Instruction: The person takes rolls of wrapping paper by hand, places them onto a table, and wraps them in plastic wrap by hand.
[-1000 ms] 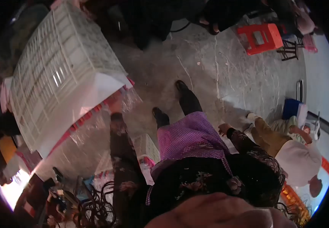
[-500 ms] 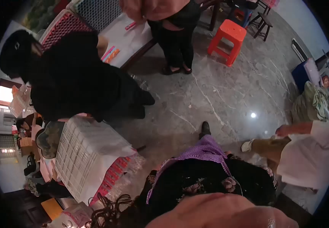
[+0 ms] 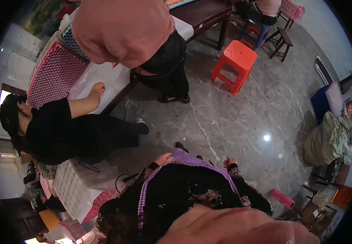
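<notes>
My left hand (image 3: 163,159) is beside the upper left edge of the purple checked apron (image 3: 142,199) I wear. Its fingers are small and blurred, so I cannot tell whether they hold the cloth. Off the apron's right side, my right hand (image 3: 228,162) hangs over the grey floor (image 3: 241,118). Its fingers look curled in, and nothing shows in them. A dark shoe tip (image 3: 180,145) shows beyond the apron.
A red plastic stool (image 3: 235,65) stands ahead. To the left, a person in black (image 3: 54,134) reaches over a white-topped table (image 3: 102,79), near a person in pink (image 3: 123,30). A white crate (image 3: 72,189) is close on my left; a pink roll (image 3: 282,198) is at right.
My view has shifted, and both my hands have come into sight. The person in black now extends an arm over the table. A person in a light shirt at right has left view.
</notes>
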A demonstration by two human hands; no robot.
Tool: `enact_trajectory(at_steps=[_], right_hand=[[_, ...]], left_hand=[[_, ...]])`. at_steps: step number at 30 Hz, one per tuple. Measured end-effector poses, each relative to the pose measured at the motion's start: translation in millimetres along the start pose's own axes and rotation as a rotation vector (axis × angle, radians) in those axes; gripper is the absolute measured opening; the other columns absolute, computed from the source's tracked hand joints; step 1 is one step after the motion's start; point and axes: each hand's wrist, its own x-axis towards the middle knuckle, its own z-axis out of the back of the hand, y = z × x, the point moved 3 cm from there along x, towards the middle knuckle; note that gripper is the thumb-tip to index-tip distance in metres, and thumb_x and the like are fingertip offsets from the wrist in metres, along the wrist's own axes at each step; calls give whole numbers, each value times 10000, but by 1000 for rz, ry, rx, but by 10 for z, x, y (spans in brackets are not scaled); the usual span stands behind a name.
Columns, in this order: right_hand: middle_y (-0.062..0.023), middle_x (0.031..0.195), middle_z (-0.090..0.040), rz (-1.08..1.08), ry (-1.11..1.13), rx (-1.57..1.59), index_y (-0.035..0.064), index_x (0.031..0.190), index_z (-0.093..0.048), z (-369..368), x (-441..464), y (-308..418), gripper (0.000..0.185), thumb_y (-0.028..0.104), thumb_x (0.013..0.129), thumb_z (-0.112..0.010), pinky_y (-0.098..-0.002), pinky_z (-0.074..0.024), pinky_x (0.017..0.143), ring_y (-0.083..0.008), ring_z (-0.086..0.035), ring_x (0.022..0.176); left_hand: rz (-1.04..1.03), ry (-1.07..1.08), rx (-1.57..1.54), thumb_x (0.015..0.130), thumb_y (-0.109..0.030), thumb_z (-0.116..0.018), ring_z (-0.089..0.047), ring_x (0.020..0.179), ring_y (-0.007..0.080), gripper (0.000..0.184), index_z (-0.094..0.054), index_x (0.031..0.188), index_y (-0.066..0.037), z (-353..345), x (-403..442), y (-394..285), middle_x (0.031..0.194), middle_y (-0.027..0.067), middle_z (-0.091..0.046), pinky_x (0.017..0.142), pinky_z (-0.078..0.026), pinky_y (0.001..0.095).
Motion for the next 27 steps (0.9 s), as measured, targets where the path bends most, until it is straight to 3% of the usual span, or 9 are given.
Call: enact_trajectory(at_steps=[2,4,7,8,9,10,11,19,27], right_hand=[[-113,746,-605,28,8,-41,21,1007,-544,-161,0,248,198,162,868,-544,-377,-499,469,-254,-610,603],[-110,689,-553,-22,97,-15,60,1045,-517,-347,24,342,180,122,877,-499,-358,-374,379,-229,-524,502],[-151,760,-609,189,518,-4,49,1024,-593,-352,979,6,220,184,860,-536,-396,-437,503,-275,-573,616],[-164,784,-628,244,469,-101,46,1017,-619,-277,1247,-160,238,204,854,-548,-409,-459,545,-290,-590,655],[-177,851,-661,316,-29,-727,35,1003,-649,-224,1205,-34,282,254,848,-562,-427,-492,635,-313,-621,738],[-168,949,-675,224,-124,-683,19,958,-680,-209,1108,78,346,322,816,-594,-426,-484,783,-325,-631,879],[-168,949,-675,228,-127,-680,19,958,-680,-252,1060,266,346,322,816,-594,-426,-484,783,-325,-631,879],[-169,926,-675,230,-196,-490,41,971,-670,-306,1129,1513,323,314,815,-599,-441,-489,707,-331,-634,805],[-182,915,-667,236,-97,-963,48,967,-652,-137,2075,3555,295,298,830,-579,-450,-498,668,-313,-639,778]], left_hand=[[-277,-86,111,896,-333,-566,-580,731,292,324,-577,1042,-44,12,339,161,821,138,-602,665,-455,369],[-102,127,80,907,-314,-546,-585,763,283,308,-565,1043,-38,157,747,212,859,145,-604,686,-451,361],[139,366,260,922,-286,-519,-590,856,277,337,-536,1129,-20,1002,1237,-806,970,162,-602,764,-445,361],[123,346,255,928,-277,-509,-591,887,274,350,-526,1158,-14,1251,1434,-1163,1007,167,-601,790,-444,360],[91,319,248,933,-268,-500,-593,917,272,363,-517,1186,-8,1482,1624,-1537,1044,173,-600,816,-442,360],[-27,176,227,915,-293,-523,-588,930,305,393,-515,1186,-9,1606,1802,-1748,1037,180,-604,798,-443,399],[-146,32,221,897,-319,-545,-583,942,337,423,-514,1185,-10,1734,1965,-1970,1031,187,-608,780,-445,437],[-471,111,420,866,-315,-544,-563,975,382,401,-512,1131,-15,2076,3303,-3402,1025,201,-595,810,-450,465],[-129,180,488,854,-389,-535,-562,1017,386,421,-516,1106,-53,2154,4342,-3265,1042,209,-599,821,-452,491]])
